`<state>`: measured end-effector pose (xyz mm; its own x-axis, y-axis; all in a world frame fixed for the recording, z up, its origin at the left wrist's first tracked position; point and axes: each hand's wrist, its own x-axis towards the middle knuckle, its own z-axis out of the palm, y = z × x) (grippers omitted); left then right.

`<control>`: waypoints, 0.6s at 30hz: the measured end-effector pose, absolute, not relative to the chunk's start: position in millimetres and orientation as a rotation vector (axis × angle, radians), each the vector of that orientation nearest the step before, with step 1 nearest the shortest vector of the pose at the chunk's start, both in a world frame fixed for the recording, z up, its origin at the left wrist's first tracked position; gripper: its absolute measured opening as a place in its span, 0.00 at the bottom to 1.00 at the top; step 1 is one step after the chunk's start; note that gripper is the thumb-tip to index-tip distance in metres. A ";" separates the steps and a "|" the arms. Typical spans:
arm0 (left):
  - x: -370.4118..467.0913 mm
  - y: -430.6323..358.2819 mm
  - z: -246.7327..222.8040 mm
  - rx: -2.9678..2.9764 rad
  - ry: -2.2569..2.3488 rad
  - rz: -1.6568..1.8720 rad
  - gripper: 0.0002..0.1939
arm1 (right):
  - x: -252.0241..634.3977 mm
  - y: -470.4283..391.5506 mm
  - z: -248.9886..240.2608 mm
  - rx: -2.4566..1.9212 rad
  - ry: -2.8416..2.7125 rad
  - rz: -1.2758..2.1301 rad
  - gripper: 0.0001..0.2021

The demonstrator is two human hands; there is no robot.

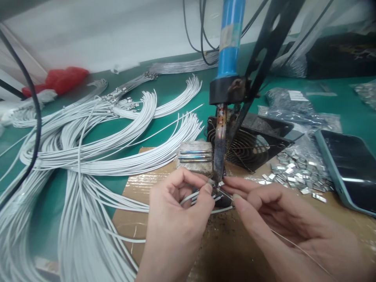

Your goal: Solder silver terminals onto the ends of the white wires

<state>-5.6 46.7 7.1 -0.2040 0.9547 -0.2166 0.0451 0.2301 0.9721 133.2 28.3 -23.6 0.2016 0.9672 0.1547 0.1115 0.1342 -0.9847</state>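
Hands at the near middle, both working over a brown cardboard sheet (141, 186) on the green-topped table (173, 127). Left hand (179, 211): grip narrow, thumb and fingertips pinching a few thin white insulated cables (188, 198), their ends pointing right, just below the tip of an upright blue-handled soldering iron (230, 43). Right hand (279, 219): grip narrow, on a fine silvery wire (302, 250) that trails toward the near right; a small shiny metal piece (221, 183) sits by its fingertips, beside the iron's tip. Contact between piece and tip: cannot tell. Iron clamped in a black metal arm (264, 51). Behind the hands, a pale rough block (195, 158) bearing dark metal rods; right of it, a black fan with a wire guard (249, 145). Left side: large fanned bundles of white cable (117, 156), red plastic bag (63, 80) at far left. Right side: scattered flat silver metal pieces (296, 176), clear plastic bags (289, 102) beyond, dark-screened phone in a pale teal case (349, 168).
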 end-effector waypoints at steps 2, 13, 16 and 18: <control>-5.2 46.8 7.2 0.975 1.514 1.167 0.06 | 133.4 27.9 -24.0 -1.265 -1.183 0.887 0.10; -6.9 46.3 5.0 0.968 1.516 1.131 0.06 | 132.7 26.7 -24.2 -1.290 -1.129 0.910 0.11; -5.2 46.6 6.7 0.951 1.542 1.145 0.07 | 130.2 26.7 -23.8 -1.290 -1.125 0.893 0.10; -6.0 47.0 6.5 0.973 1.533 1.129 0.06 | 127.6 26.0 -22.8 -1.306 -1.080 0.881 0.10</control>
<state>-6.0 47.0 6.5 -0.2193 0.9468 -0.2356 0.0563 0.2533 0.9657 127.6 26.0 -22.8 0.2907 0.9501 0.1130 0.0801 0.0935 -0.9924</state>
